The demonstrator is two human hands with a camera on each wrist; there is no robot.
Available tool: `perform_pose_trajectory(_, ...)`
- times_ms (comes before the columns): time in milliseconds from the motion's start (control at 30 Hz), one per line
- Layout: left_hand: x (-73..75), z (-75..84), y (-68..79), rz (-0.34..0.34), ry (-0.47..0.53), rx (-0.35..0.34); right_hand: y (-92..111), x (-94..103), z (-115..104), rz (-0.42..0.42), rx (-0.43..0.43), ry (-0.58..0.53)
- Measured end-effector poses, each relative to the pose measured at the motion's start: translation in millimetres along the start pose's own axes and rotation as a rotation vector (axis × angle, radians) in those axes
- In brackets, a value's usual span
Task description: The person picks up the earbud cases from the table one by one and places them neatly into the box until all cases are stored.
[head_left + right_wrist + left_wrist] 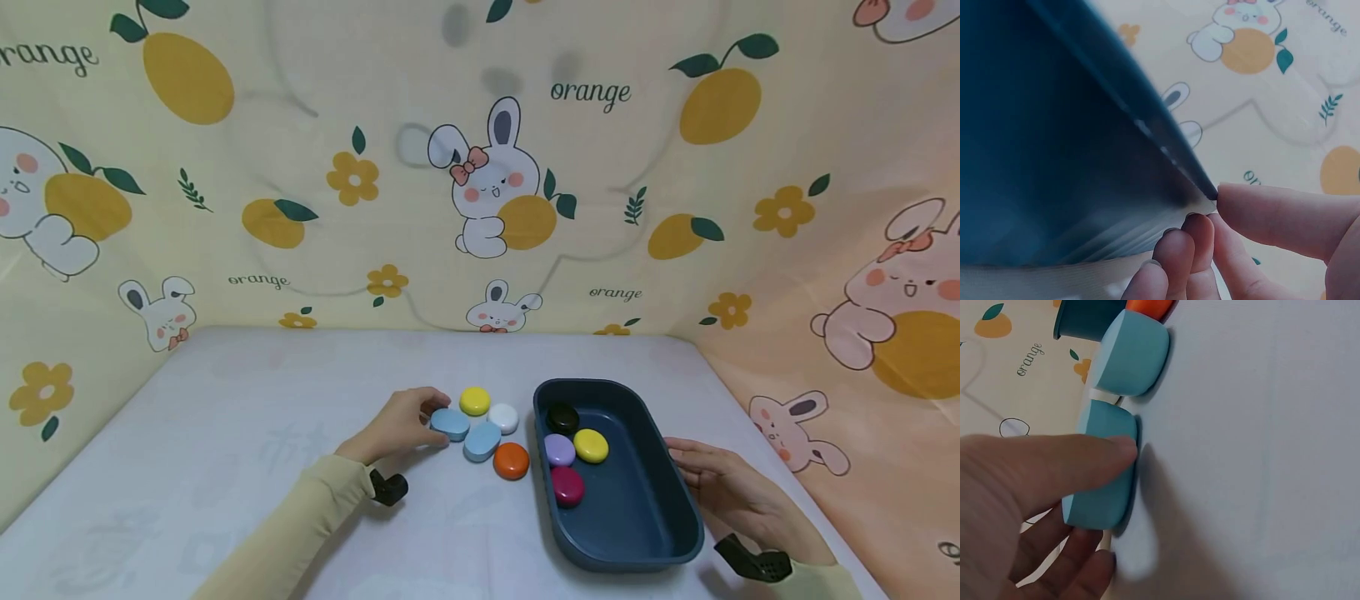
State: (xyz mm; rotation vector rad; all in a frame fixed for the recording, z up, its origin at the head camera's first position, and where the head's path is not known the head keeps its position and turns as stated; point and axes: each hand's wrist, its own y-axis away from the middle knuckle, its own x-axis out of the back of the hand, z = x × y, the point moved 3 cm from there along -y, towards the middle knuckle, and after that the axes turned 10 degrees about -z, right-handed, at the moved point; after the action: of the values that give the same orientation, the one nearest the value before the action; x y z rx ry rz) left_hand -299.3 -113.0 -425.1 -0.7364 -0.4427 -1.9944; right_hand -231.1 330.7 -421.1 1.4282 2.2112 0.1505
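Observation:
My left hand [397, 425] pinches a light blue oval block [1100, 503] on the white table, thumb on its near side and fingers behind. Right beside it lies a second light blue oval block [482, 441]. Around these sit a yellow round block [475, 401], a white one [503, 418] and an orange one [512, 461]. My right hand [738, 492] touches the outer right side of a dark blue tray [637, 517], its fingers fairly straight; in the right wrist view a fingertip [1229, 194] meets the rim.
Inside the tray, toward its left wall, are a black block [562, 418], a purple block [559, 451], a yellow block [591, 446] and a dark red block [567, 487]. A printed cloth [375, 100] with rabbits and oranges stands behind and beside the table [187, 467].

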Motion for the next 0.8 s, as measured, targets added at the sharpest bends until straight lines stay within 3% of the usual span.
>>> perform_pose_trajectory(467,0.5,-0.6,4.1,0.005,-0.001,-0.022,-0.4,-0.3,1.4,0.034,-0.020,0.001)
perform_pose_trajectory(800,7.5,9.3,11.5,0.140,0.077,-0.051,-0.8,0.7,1.9,-0.003,-0.015,-0.003)
